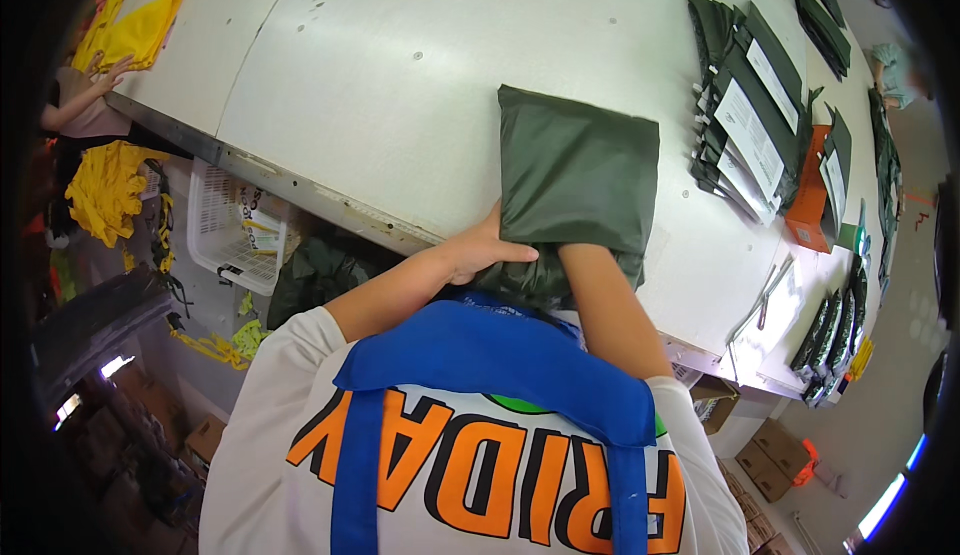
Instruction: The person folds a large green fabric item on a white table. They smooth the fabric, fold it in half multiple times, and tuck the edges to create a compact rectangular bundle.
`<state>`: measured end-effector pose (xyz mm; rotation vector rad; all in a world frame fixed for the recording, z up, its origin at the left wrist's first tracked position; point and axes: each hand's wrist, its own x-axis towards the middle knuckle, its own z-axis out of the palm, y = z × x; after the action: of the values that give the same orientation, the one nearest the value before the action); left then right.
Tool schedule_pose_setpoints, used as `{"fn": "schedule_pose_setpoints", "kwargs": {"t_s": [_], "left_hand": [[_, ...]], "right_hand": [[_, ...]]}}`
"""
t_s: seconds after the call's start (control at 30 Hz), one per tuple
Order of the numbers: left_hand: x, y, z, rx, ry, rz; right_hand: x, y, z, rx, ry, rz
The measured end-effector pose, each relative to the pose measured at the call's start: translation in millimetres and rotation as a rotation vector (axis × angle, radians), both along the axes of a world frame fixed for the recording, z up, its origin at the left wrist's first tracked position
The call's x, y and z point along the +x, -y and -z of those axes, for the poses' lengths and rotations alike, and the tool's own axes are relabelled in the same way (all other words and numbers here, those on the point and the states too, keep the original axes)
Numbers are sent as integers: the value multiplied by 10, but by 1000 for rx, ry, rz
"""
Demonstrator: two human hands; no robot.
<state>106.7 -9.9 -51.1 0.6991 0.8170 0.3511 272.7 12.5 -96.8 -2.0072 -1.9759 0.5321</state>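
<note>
The left hand (480, 250) is pressing flat, fingers together, on the near left corner of a folded dark green fabric piece (580, 170) lying at the white table's (400, 85) near edge, while the right hand is reaching under its near hem, hidden, so I cannot tell its grip. The cloth is looking soft, light and slippery, best taken at the folded edges. Packed green bundles (745, 120) are lying at three o'clock, a white basket (225, 230) at nine o'clock, another person's hand (105, 75) on yellow cloth (140, 30) at ten o'clock, none obstructing.
</note>
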Motion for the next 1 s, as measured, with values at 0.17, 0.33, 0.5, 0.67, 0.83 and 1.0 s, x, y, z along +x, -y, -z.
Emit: {"fn": "schedule_pose_setpoints", "kwargs": {"t_s": [0.17, 0.33, 0.5, 0.67, 0.83, 1.0], "left_hand": [[-29, -30, 153, 171, -86, -85], [-151, 48, -34, 150, -93, -65], [-65, 60, -72, 308, -145, 40], [-120, -103, -100, 266, -233, 66], [-166, -219, -47, 299, -241, 22], [-201, -46, -12, 290, -281, 33]], "right_hand": [[159, 17, -52, -130, -69, -58], [545, 491, -192, -49, 101, -137], [529, 570, 356, 34, -5, 23], [284, 428, 177, 3, -45, 93], [236, 444, -432, -147, -90, -85], [371, 855, -390, 41, 107, -9]]}}
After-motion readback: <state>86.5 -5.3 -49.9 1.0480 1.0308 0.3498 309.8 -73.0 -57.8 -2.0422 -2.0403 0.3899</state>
